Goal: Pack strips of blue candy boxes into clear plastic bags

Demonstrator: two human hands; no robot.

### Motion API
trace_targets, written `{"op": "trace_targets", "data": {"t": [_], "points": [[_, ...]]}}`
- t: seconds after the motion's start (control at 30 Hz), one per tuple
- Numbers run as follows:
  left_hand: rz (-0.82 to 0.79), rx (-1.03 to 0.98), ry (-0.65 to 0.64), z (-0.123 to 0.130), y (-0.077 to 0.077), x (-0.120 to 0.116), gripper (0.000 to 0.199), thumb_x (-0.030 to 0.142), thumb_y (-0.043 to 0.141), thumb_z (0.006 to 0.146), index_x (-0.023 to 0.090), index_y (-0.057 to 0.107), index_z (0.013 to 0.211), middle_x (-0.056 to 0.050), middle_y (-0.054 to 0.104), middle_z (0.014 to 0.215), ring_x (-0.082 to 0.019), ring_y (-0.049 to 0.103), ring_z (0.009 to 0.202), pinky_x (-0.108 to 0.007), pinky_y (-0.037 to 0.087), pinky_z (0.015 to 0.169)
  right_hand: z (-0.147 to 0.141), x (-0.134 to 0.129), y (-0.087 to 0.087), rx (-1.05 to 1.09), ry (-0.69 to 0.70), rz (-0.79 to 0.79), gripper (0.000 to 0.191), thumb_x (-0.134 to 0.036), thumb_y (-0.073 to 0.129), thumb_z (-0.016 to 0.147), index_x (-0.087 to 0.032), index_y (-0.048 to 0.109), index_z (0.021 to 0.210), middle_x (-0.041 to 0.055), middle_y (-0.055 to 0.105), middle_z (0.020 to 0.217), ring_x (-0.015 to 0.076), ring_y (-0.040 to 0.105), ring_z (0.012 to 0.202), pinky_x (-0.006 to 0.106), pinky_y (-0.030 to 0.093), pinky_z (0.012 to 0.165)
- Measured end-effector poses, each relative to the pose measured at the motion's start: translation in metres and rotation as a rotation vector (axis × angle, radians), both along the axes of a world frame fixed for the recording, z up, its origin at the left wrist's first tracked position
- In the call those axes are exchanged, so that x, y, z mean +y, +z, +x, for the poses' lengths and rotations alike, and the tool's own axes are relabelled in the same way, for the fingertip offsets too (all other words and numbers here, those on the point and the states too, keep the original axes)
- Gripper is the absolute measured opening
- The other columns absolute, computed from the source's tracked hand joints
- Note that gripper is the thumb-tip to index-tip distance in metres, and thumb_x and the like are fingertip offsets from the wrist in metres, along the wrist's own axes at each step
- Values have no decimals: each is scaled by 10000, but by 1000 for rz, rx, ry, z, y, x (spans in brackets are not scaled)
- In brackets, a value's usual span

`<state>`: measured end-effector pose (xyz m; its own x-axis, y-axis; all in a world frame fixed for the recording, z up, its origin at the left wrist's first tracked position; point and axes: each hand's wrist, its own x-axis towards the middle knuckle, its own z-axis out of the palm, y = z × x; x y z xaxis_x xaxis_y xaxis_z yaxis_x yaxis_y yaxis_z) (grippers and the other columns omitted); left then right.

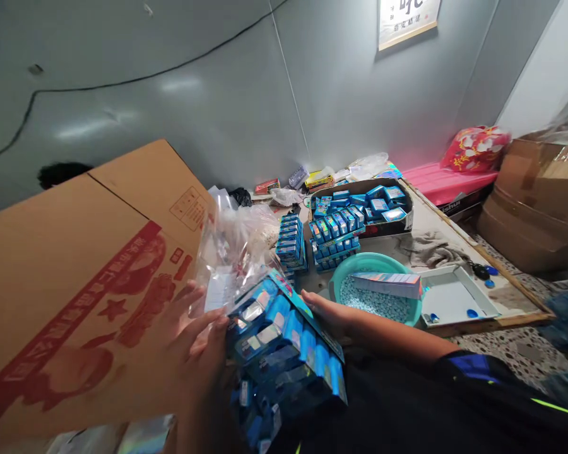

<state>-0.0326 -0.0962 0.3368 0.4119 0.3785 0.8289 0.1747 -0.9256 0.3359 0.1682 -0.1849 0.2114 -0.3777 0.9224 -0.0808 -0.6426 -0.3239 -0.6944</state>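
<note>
A display pack of small blue boxes [288, 340] is tilted in front of my body. My right hand [324, 309] is wrapped round its upper right edge, with most fingers hidden behind it. My left hand [199, 325], somewhat blurred, has its fingers apart at the pack's left side, beside a clear plastic bag [246, 239] and a white slip [220, 290]. Whether that hand grips the plastic is unclear. More small blue boxes [253, 410] lie below the pack.
A large cardboard box [85, 284] fills the left. Beyond the pack are stacked blue packs [291, 243], a carton of blue boxes [409, 221], a teal basin [336, 274] of pale pellets and a white tray [459, 296]. Brown boxes [534, 202] stand right.
</note>
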Motion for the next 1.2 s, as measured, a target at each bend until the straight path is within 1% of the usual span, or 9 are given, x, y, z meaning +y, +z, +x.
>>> {"op": "trace_targets", "data": {"t": [0.13, 0.23, 0.37, 0.5, 0.67, 0.73, 0.97, 1.1, 1.2], "points": [[40, 43, -67, 9, -1, 2, 78, 211, 731, 889, 258, 776, 932, -59, 596, 1386, -337, 473, 1413, -569, 465, 1166, 9, -1, 25, -20, -162, -29, 769, -806, 501, 853, -169, 653, 1256, 105, 762, 1122, 271, 722, 1096, 479, 499, 1100], [45, 96, -20, 19, -4, 2, 108, 244, 719, 912, 287, 786, 985, -58, 563, 1420, -322, 473, 1407, -560, 403, 1204, 9, 1, 36, -17, -277, -61, 654, -728, 518, 908, -190, 667, 1249, 85, 771, 1086, 250, 732, 1067, 452, 513, 1090], [-134, -147, 29, 32, -13, 2, 205, 298, 797, 859, 255, 726, 1047, -83, 545, 1330, -276, 536, 1328, -473, 517, 1101, 5, -2, 41, -10, -328, -53, 586, -691, 511, 939, -191, 699, 1179, 86, 773, 1069, 243, 740, 1035, 435, 526, 1066], [-172, -324, 117, 37, -18, 3, 255, 302, 867, 783, 173, 654, 838, -86, 556, 1185, -238, 609, 1194, -385, 606, 941, 3, -10, 45, -33, -371, -44, 562, -660, 464, 973, -180, 701, 1143, 84, 774, 1061, 240, 737, 1044, 412, 518, 1061], [-286, -160, -97, 36, -22, 6, 110, 271, 742, 900, 191, 667, 909, -58, 656, 1019, -196, 689, 1025, -356, 627, 867, 2, -11, 43, -101, -452, -9, 527, -650, 519, 941, -183, 694, 1112, 98, 765, 1091, 275, 715, 1101, 464, 528, 1059], [-176, -84, -83, 33, -24, 9, 100, 252, 738, 900, 208, 695, 980, -68, 674, 1089, -215, 682, 1086, -389, 613, 928, 3, -9, 39, -120, -460, -2, 559, -677, 540, 915, -176, 693, 1111, 107, 765, 1077, 283, 723, 1080, 487, 536, 1051], [331, 154, 147, 23, -12, 22, 438, 256, 786, 866, 232, 626, 1273, -100, 675, 1231, -257, 665, 1185, -418, 555, 1031, 3, -9, 32, -160, -465, 43, 663, -766, 586, 841, -182, 712, 1129, 93, 777, 989, 274, 741, 1026, 463, 566, 1018], [480, 78, 146, 26, -8, 19, 457, 148, 801, 820, 232, 584, 1214, -106, 669, 1257, -262, 645, 1248, -438, 538, 1062, 2, -9, 35, -154, -452, 73, 687, -782, 626, 804, -180, 731, 1118, 78, 784, 957, 267, 748, 999, 453, 551, 1040], [614, 54, 160, 24, -4, 12, 383, 85, 822, 769, 240, 601, 1042, -80, 698, 1202, -283, 639, 1266, -553, 438, 1165, 1, -9, 38, -161, -455, 89, 687, -789, 657, 774, -183, 742, 1086, 75, 787, 1001, 259, 747, 1001, 440, 539, 1058]]}}
